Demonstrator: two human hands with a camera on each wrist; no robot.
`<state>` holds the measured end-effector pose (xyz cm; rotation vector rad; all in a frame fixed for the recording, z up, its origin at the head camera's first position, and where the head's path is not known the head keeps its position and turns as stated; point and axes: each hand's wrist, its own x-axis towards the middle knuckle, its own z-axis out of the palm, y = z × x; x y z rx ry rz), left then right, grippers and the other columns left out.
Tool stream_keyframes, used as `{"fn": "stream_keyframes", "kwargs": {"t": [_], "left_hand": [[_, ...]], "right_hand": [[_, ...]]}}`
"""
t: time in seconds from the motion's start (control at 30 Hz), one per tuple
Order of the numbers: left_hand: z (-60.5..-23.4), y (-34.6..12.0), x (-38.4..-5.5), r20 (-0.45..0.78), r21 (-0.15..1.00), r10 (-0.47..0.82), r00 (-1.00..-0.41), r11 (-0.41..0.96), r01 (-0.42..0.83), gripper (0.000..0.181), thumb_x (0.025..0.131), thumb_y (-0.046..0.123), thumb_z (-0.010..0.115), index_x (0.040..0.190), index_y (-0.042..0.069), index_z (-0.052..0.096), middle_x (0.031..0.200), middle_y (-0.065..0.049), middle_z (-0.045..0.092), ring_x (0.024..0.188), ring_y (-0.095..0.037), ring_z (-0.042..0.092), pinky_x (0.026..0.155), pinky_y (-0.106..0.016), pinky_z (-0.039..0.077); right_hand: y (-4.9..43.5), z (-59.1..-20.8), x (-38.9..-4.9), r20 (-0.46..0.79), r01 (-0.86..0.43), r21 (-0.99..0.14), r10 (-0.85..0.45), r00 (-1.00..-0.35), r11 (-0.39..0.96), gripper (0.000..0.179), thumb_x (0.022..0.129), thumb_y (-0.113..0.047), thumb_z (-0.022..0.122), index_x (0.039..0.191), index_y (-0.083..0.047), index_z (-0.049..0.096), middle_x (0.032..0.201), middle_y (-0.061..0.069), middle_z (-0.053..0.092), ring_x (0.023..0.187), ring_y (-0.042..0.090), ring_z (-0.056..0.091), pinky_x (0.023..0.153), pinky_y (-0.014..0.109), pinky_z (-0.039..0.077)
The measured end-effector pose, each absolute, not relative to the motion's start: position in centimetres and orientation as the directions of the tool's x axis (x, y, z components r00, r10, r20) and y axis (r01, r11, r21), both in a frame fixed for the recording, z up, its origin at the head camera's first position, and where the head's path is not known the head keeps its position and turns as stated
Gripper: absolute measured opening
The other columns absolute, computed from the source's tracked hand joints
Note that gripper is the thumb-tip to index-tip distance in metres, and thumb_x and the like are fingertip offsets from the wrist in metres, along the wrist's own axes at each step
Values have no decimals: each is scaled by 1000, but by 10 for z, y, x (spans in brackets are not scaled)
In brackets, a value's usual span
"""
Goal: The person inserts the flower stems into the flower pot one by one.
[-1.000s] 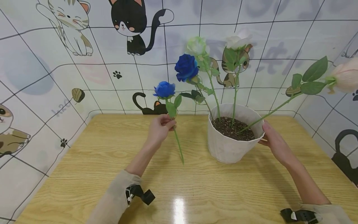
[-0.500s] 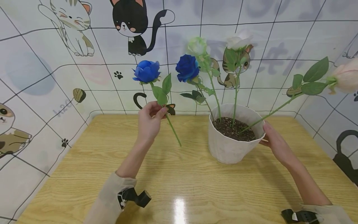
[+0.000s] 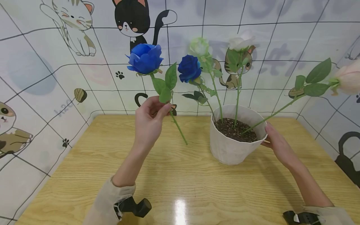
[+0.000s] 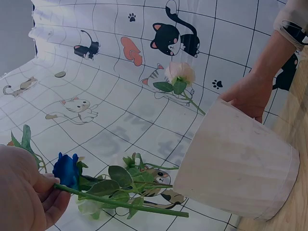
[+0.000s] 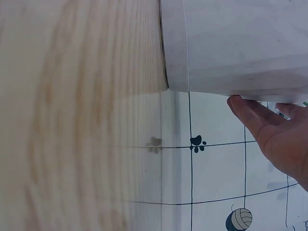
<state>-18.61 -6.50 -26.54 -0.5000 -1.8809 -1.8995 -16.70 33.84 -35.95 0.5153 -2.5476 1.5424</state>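
My left hand (image 3: 149, 125) pinches the green stem of a blue rose (image 3: 144, 59) just below its leaves, above the table and left of the pot. The bloom tilts up to the left, and the bare stem end (image 4: 168, 211) points down toward the pot. A white pot (image 3: 230, 151) of dark soil (image 3: 236, 129) stands on the table. My right hand (image 3: 278, 145) rests against the pot's outer right side, thumb near the rim. In the right wrist view its fingers (image 5: 248, 113) touch the wall, fairly straight.
Planted in the soil are a darker blue rose (image 3: 189, 68), a pale green rose (image 3: 199, 47), a white rose (image 3: 241, 42) and a pink rose (image 3: 348, 78) leaning far right. Behind the wooden table (image 3: 180, 178) hangs a cat-patterned backdrop (image 3: 107, 81).
My left hand has lifted the blue rose and brought it nearer to me; the bloom now stands higher and leans left. The right hand and the pot have stayed in place.
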Motion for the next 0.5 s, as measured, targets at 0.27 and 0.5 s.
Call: {"fn": "stream_keyframes", "kwargs": {"t": [0.27, 0.5], "left_hand": [[-257, -54, -178, 575, 815, -8, -818, -78, 574, 19, 93, -2, 71, 110, -5, 67, 95, -16, 70, 83, -27, 68, 80, -41, 59], [-251, -37, -177, 631, 771, 25, -775, -130, 623, 19, 93, -1, 71, 111, -6, 67, 95, -20, 70, 79, -20, 69, 79, -38, 60]], "right_hand": [[339, -358, -167, 285, -359, -842, -232, -930, 403, 56, 113, -33, 14, 161, -4, 16, 148, 8, 38, 120, -8, 48, 90, 11, 48], [338, -360, -170, 289, -357, -858, -227, -930, 368, 56, 113, -31, 16, 159, 1, 16, 143, -5, 40, 118, -8, 50, 88, 12, 48]]}}
